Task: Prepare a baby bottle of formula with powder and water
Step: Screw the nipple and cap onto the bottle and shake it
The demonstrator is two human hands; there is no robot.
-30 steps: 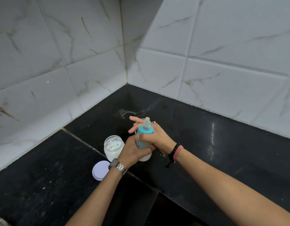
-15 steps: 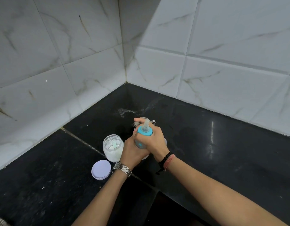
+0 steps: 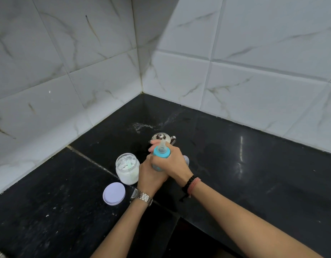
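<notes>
Fingers of the right hand (image 3: 172, 164) curl round the bottle's (image 3: 158, 165) blue collar (image 3: 162, 151); the left hand (image 3: 151, 175) grips its body below.

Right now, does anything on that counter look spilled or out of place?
Yes. A whitish smear lies on the black counter behind the kettle; whether powder or water, I cannot tell. Pale specks dot the counter's near left. The powder jar stands open, its lid beside it.
</notes>
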